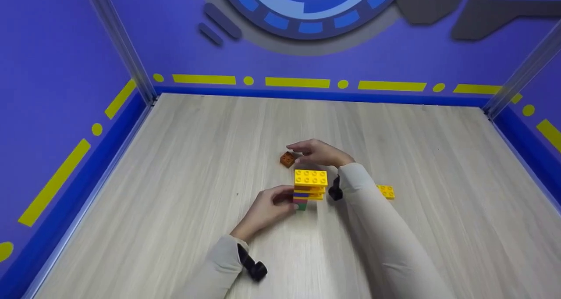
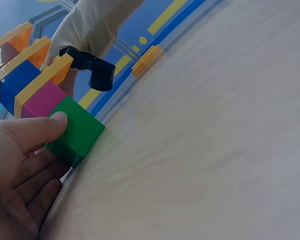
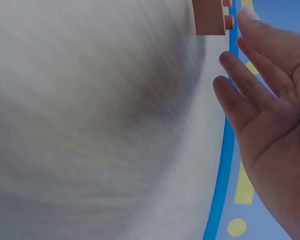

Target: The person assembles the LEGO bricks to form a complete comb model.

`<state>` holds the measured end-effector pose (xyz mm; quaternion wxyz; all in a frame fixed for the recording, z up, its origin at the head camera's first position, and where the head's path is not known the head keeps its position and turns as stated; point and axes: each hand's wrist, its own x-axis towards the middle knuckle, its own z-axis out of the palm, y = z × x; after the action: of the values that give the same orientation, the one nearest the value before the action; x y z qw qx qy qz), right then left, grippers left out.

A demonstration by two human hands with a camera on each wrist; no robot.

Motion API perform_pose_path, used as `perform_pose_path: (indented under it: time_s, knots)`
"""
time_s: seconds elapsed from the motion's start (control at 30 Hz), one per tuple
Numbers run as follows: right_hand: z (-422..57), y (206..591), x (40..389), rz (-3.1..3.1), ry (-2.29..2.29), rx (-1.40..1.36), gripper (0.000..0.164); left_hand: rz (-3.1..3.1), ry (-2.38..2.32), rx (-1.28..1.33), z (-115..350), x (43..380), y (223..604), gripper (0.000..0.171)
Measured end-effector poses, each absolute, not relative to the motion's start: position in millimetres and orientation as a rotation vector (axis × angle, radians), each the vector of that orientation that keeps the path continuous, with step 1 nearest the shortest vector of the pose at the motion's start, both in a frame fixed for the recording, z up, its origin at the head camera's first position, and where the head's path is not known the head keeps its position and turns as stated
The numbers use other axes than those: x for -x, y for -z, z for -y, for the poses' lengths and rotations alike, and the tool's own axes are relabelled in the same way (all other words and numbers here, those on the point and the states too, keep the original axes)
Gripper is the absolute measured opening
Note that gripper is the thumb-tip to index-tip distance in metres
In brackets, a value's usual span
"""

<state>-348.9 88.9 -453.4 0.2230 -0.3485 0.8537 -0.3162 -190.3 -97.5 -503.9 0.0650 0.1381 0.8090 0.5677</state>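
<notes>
My left hand [image 1: 268, 209] grips a stack of toy building bricks near its base, thumb on the green brick [image 2: 78, 131]. Above the green come a magenta brick [image 2: 43, 99], a blue brick [image 2: 18, 82] and a brown brick [image 2: 2, 56], with yellow plates [image 1: 310, 177] between them and on top. The plates jut out to the right in the head view. Behind the stack, my right hand [image 1: 322, 152] hovers with loosely extended fingers and holds nothing. Its fingertips are right beside a small brown brick [image 1: 287, 159] that lies studs-up on the table.
Another yellow brick [image 1: 385, 192] lies on the wooden table [image 1: 197, 158], partly hidden by the right forearm. Purple-blue panels [image 1: 184, 58] enclose the table at the back and sides.
</notes>
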Motion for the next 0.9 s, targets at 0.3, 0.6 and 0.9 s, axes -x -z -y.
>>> perform_pose_path:
  time_s: [0.3, 0.6, 0.9]
  knots:
    - [-84, 455, 346, -2.377, 0.814, 0.889, 0.048, -2.444, -1.720, -0.433, 98, 191, 506, 0.040]
    - [-79, 460, 339, -2.495, 0.890, 0.879, 0.042, -2.441, -1.727, -0.440, 99, 190, 504, 0.041]
    - [-76, 463, 340, -2.538, 0.934, 0.744, 0.039, -2.419, -1.744, -0.423, 98, 190, 504, 0.041]
